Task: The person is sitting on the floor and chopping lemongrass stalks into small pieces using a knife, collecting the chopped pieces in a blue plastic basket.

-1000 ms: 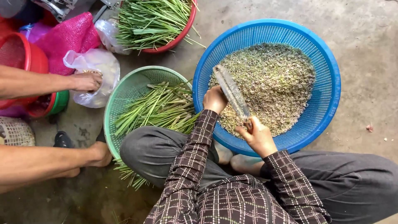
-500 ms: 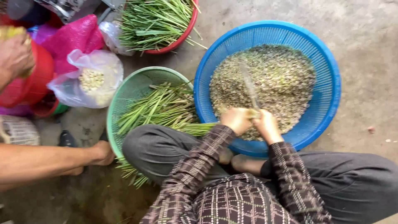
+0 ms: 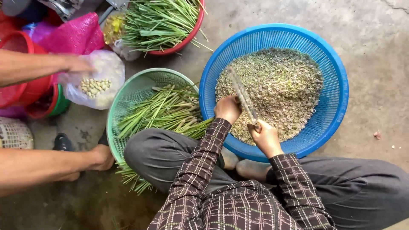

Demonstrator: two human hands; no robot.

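Observation:
My right hand (image 3: pixel 265 137) grips the handle of a long knife (image 3: pixel 243 96) whose blade slants up over the blue basket (image 3: pixel 341 98). My left hand (image 3: pixel 227 108) is closed beside the blade, pinching a green stalk against it; the stalk itself is mostly hidden. The blue basket holds a heap of small chopped green-grey pieces (image 3: pixel 277 89). Both hands hover over its near rim. Beside it, a green basket (image 3: pixel 128 96) holds long green stalks (image 3: pixel 164 110) next to my left knee.
Another person's hand (image 3: pixel 76 64) reaches over a clear plastic bag of pale seeds (image 3: pixel 96 85); their other hand (image 3: pixel 100 157) rests by the green basket's rim. A red bowl of green stalks (image 3: pixel 170 21) stands behind. Red tubs (image 3: pixel 21 47) and pink mesh bag (image 3: pixel 72 36) crowd the left.
The knife swung from lying across my hands to a blurred stroke, then back up over the blue basket. The other person's upper hand lifted away and returned to the seed bag.

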